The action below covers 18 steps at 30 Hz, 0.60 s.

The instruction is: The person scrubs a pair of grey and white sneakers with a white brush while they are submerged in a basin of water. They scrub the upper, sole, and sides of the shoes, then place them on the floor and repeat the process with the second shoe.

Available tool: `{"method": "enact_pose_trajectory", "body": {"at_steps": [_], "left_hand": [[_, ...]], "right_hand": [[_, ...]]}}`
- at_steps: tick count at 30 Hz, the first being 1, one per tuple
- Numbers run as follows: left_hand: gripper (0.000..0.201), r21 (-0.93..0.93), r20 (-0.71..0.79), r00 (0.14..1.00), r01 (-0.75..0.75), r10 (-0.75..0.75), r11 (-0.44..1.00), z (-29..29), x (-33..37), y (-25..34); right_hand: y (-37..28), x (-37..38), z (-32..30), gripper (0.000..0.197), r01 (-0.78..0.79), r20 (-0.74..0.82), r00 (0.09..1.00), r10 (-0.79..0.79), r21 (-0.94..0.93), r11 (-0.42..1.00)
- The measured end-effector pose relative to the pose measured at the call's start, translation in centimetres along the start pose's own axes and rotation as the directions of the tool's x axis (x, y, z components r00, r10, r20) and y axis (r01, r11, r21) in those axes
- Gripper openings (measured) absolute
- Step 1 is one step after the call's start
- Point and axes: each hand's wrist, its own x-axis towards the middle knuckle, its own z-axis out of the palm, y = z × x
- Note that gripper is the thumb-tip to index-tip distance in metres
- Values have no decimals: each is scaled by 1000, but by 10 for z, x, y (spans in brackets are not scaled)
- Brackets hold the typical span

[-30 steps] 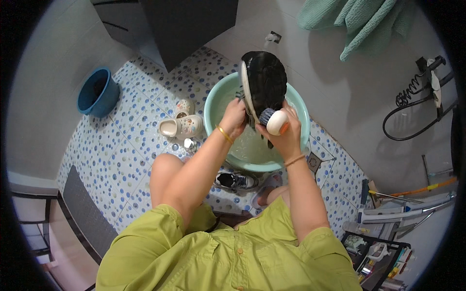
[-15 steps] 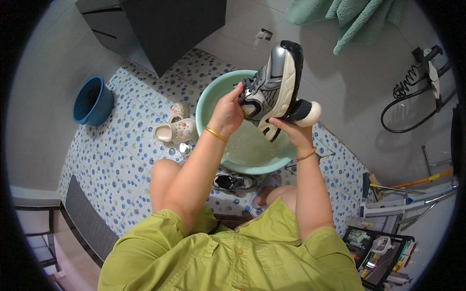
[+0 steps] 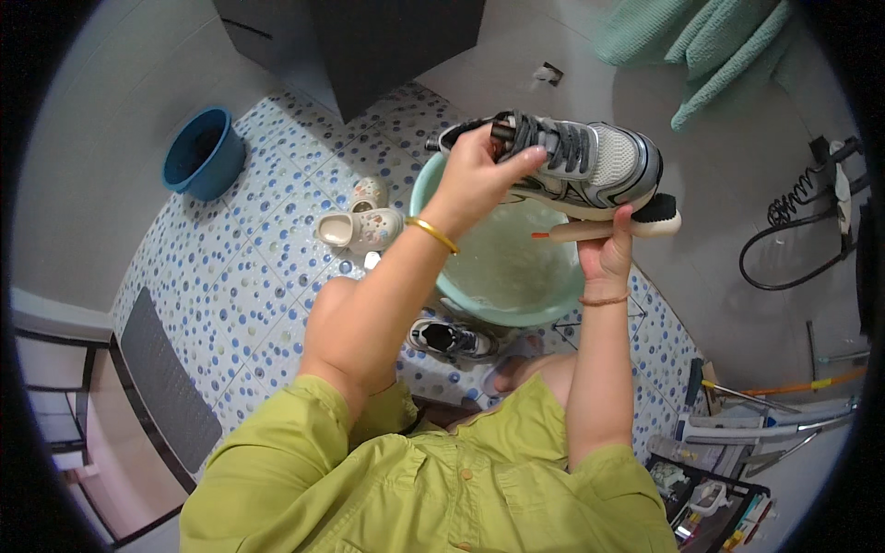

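Observation:
A grey and white sneaker (image 3: 619,164) with dark laces is held over a light green basin (image 3: 525,316) of cloudy water, its toe pointing right. My left hand (image 3: 470,180) is closed on the shoe at its opening and laces. In my right hand (image 3: 606,256) is a scrub brush (image 3: 666,224) with a cream handle and black bristles, bristles up against or close to the sole under the toe. The shoe hides part of the brush. A second sneaker (image 3: 452,339) stands on the floor between the basin and my legs.
Cream clogs (image 3: 364,228) are on the dotted tile floor left of the basin, with a blue bucket (image 3: 205,155) farther left. A dark cabinet (image 3: 396,46) stands beyond. Green towels (image 3: 701,46) and a black hose (image 3: 751,249) hang at right, above a black rack (image 3: 710,493).
The sneaker has turned from toe-up to roughly level, toe pointing right and laces showing. My left hand has shifted to its opening, and the brush now lies beneath the toe.

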Motion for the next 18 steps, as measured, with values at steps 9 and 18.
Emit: {"method": "enact_pose_trajectory", "body": {"at_steps": [9, 18], "left_hand": [[21, 131, -291, 952, 140, -97, 981, -153, 7, 26], [20, 200, -593, 782, 373, -191, 906, -337, -107, -67]], "right_hand": [[14, 3, 21, 48, -123, -51, 991, 120, -53, 991], [29, 11, 13, 33, -165, -215, 966, 143, -89, 982]]}}
